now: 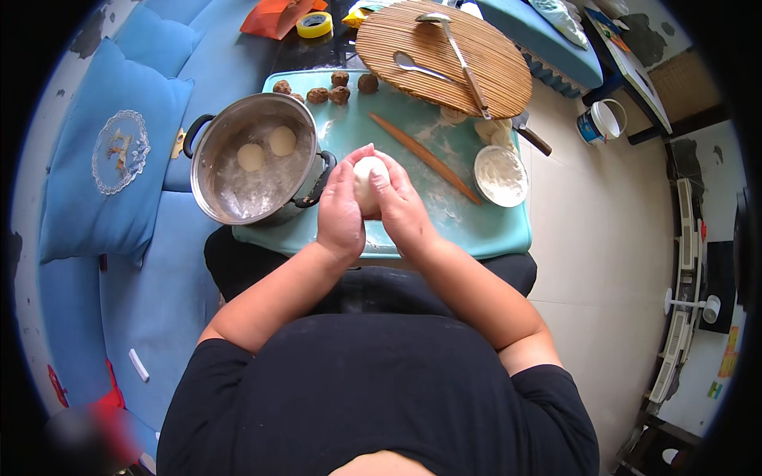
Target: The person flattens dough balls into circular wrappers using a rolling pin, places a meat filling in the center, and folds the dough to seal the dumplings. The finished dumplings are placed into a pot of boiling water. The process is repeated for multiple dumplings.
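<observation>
A smooth white dough ball (365,190) sits between my palms, above the near edge of the pale green board (476,234). My left hand (340,213) cups its left side. Wrapped round the right side is my right hand (403,208), its thumb lying on the dough. Just left of my hands stands a steel pot (208,194) with black handles, holding two pale dough rounds (266,149). Several brown filling balls (340,95) lie along the board's far left. A wooden rolling pin (425,157) rests slantwise beyond my right hand, near a white bowl of flour (501,176).
A round slatted mat (381,36) overlaps the board's far side, bearing a ladle (454,47) and a spoon (425,70). Dough pieces (494,131) and a dark-handled knife (533,141) lie by its right edge. Yellow tape (314,24) sits behind; a blue sofa (147,293) is left.
</observation>
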### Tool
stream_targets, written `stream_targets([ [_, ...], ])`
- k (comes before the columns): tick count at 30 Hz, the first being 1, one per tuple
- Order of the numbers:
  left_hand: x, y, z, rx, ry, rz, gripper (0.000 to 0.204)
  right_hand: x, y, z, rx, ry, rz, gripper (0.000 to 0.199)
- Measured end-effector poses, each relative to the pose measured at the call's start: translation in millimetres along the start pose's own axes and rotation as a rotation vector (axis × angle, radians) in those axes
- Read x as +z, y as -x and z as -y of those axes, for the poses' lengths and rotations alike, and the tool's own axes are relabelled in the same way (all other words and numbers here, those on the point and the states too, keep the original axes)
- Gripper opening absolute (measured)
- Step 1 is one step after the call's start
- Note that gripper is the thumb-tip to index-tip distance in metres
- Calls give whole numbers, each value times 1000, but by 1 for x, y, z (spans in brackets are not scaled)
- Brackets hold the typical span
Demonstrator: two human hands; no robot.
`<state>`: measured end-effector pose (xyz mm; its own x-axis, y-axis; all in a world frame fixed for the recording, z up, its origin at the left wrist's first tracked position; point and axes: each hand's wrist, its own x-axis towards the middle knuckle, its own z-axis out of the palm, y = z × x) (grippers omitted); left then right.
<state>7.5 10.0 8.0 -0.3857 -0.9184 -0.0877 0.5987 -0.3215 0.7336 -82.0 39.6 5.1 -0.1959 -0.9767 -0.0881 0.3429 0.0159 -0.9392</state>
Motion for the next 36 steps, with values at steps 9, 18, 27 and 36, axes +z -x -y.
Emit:
stream_targets([
  [9, -40, 9, -12, 494, -557, 180, 54, 11, -16, 24, 375, -178, 187, 63],
  [18, -171, 20, -101, 978, -572, -526, 34, 86, -81, 24, 323, 368, 480, 67],
  [27, -233, 26, -82, 658, -787, -680, 37, 192, -148, -111, -20, 1337, 722, 58],
  [36, -248, 31, -60, 653, -870, -590, 49, 226, -161, -160, 4, 1603, 782, 44],
])
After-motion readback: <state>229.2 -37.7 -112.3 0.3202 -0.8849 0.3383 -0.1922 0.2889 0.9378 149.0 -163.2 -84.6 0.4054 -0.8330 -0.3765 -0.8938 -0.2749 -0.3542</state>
